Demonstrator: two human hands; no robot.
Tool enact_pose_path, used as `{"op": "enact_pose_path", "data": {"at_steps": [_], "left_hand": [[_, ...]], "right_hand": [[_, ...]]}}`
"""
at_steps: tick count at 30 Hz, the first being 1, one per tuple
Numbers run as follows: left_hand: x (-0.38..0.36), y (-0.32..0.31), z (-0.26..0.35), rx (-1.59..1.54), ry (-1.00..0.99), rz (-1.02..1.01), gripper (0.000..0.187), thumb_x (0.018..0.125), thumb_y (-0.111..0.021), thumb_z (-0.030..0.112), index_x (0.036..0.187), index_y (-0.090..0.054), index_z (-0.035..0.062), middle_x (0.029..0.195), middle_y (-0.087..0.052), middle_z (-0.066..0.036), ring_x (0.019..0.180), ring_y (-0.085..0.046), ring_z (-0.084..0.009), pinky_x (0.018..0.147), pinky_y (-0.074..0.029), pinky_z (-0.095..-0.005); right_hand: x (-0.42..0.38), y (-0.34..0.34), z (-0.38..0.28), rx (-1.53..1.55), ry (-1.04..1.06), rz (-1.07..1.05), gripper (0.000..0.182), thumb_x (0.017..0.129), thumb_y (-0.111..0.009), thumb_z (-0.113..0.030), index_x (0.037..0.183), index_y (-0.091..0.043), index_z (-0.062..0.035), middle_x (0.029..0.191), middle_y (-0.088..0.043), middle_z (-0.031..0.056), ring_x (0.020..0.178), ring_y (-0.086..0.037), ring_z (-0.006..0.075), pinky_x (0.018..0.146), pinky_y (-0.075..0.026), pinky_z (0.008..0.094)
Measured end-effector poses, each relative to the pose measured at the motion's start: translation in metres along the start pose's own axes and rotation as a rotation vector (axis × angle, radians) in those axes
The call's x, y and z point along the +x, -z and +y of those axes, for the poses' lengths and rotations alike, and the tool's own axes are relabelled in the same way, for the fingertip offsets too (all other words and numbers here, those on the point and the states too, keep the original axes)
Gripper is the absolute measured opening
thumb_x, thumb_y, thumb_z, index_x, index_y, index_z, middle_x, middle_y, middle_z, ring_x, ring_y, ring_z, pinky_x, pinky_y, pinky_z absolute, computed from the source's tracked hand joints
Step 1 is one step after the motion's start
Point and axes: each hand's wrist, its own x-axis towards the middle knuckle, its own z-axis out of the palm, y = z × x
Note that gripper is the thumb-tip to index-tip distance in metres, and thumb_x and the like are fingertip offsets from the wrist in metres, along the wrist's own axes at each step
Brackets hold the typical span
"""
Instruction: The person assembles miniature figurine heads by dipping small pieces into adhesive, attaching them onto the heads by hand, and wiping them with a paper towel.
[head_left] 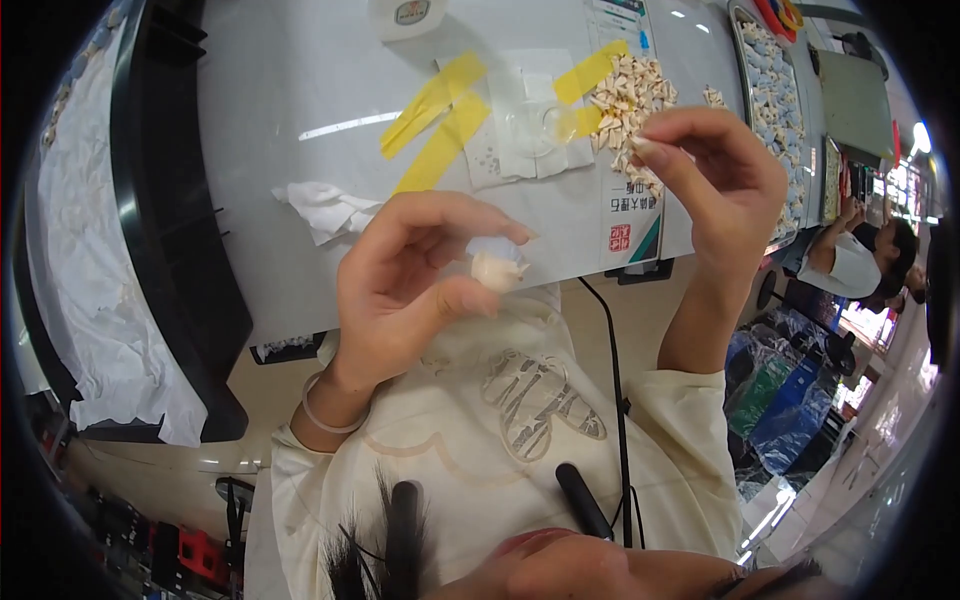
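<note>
My left hand (405,275) is closed, thumb and fingertips around a small rounded cream piece (494,270) with pointed bits at one end and a pale bluish, translucent part (492,246) on its far side. It is held above the table's near edge, in front of my shirt. My right hand (715,170) is raised to the right, thumb and forefinger pinched together. Whatever sits in that pinch is too small to tell from the pale fingernail. Behind these fingertips lies a pile of small pointed cream pieces (625,95) on the table.
Yellow tape strips (440,140) and a clear sheet with a round ring (540,130) lie on the grey table (290,90). Crumpled tissue (325,210) is at left, a white container (408,15) at the back. A tray (775,110) of pieces stands right. Another person (850,255) sits far right.
</note>
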Motion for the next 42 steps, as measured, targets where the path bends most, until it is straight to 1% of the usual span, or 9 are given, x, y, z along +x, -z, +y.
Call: {"op": "enact_pose_path", "data": {"at_steps": [13, 15, 21, 25, 27, 30, 37, 39, 42], "left_hand": [[0.005, 0.01, -0.002, 0.075, 0.042, -0.106, 0.033, 0.071, -0.06, -0.002, 0.103, -0.053, -0.0069, 0.102, -0.056, -0.016, 0.097, -0.052, -0.0222, 0.086, -0.039, -0.0322], [0.002, 0.002, 0.001, 0.036, 0.092, 0.041, 0.04, 0.075, -0.066, 0.023, 0.1, -0.053, -0.0055, 0.092, -0.055, -0.017, 0.083, -0.056, -0.0233, 0.072, -0.045, -0.0324], [0.002, 0.0, 0.0, -0.023, 0.073, 0.088, 0.039, 0.077, -0.063, 0.023, 0.101, -0.051, -0.005, 0.094, -0.055, -0.018, 0.082, -0.056, -0.0232, 0.072, -0.046, -0.0323], [0.002, 0.009, -0.002, 0.05, 0.02, 0.053, 0.039, 0.079, -0.062, 0.025, 0.101, -0.051, -0.0051, 0.094, -0.054, -0.018, 0.081, -0.056, -0.0224, 0.071, -0.046, -0.0321], [0.001, 0.013, -0.002, 0.086, -0.016, -0.068, 0.033, 0.076, -0.059, 0.003, 0.106, -0.051, -0.0071, 0.103, -0.055, -0.015, 0.097, -0.051, -0.0209, 0.085, -0.039, -0.0308], [0.0, 0.008, -0.001, 0.128, -0.01, -0.019, 0.031, 0.074, -0.061, 0.001, 0.104, -0.053, -0.0068, 0.101, -0.055, -0.014, 0.096, -0.052, -0.0211, 0.085, -0.039, -0.0308], [0.001, 0.004, -0.002, 0.121, -0.038, 0.022, 0.029, 0.068, -0.064, -0.003, 0.096, -0.057, -0.0061, 0.098, -0.057, -0.014, 0.092, -0.054, -0.0218, 0.08, -0.042, -0.0305], [0.001, 0.008, -0.004, 0.353, -0.13, -0.044, 0.036, 0.075, -0.066, 0.022, 0.096, -0.055, -0.0053, 0.091, -0.056, -0.018, 0.085, -0.055, -0.0223, 0.076, -0.043, -0.0304], [0.0, 0.009, -0.005, 0.431, -0.19, -0.049, 0.036, 0.075, -0.065, 0.024, 0.095, -0.056, -0.0051, 0.092, -0.056, -0.018, 0.082, -0.056, -0.0213, 0.072, -0.044, -0.0287]], "right_hand": [[0.038, -0.022, -0.016, -0.603, 0.229, -0.341, 0.007, 0.062, -0.064, 0.0, 0.068, -0.06, -0.0003, 0.071, -0.055, 0.0021, 0.063, -0.046, 0.0094, 0.056, -0.033, 0.0219], [0.037, -0.028, -0.019, -0.624, 0.204, -0.383, 0.007, 0.063, -0.064, 0.0, 0.068, -0.06, -0.0004, 0.07, -0.055, 0.0019, 0.063, -0.046, 0.0093, 0.056, -0.033, 0.022], [0.038, -0.028, -0.016, -0.632, 0.255, -0.313, 0.009, 0.062, -0.064, 0.001, 0.069, -0.059, 0.0001, 0.071, -0.055, 0.0028, 0.065, -0.047, 0.0096, 0.058, -0.034, 0.0218], [0.015, -0.026, -0.021, -0.298, 0.16, -0.255, 0.012, 0.06, -0.065, -0.001, 0.068, -0.058, 0.0016, 0.068, -0.051, 0.0054, 0.064, -0.045, 0.0134, 0.059, -0.033, 0.0232], [-0.001, -0.028, -0.028, -0.084, 0.085, -0.252, 0.019, 0.056, -0.071, -0.007, 0.065, -0.057, 0.0017, 0.066, -0.049, 0.0076, 0.062, -0.043, 0.0159, 0.059, -0.032, 0.0243], [-0.018, -0.036, -0.022, 0.091, 0.058, -0.276, 0.024, 0.053, -0.074, -0.01, 0.066, -0.057, 0.0014, 0.068, -0.049, 0.0084, 0.063, -0.043, 0.0151, 0.058, -0.03, 0.024], [-0.025, -0.041, -0.018, 0.189, -0.045, -0.272, 0.023, 0.055, -0.073, -0.009, 0.068, -0.057, 0.0008, 0.069, -0.048, 0.0075, 0.064, -0.041, 0.0151, 0.058, -0.029, 0.0245], [-0.026, -0.041, -0.017, 0.207, -0.054, -0.284, 0.021, 0.057, -0.072, -0.008, 0.068, -0.057, 0.001, 0.069, -0.049, 0.0076, 0.065, -0.041, 0.0152, 0.058, -0.029, 0.0245], [-0.028, -0.043, -0.015, 0.235, -0.09, -0.294, 0.019, 0.058, -0.071, -0.007, 0.069, -0.057, 0.0009, 0.07, -0.048, 0.0073, 0.065, -0.041, 0.015, 0.058, -0.029, 0.0243]]}}
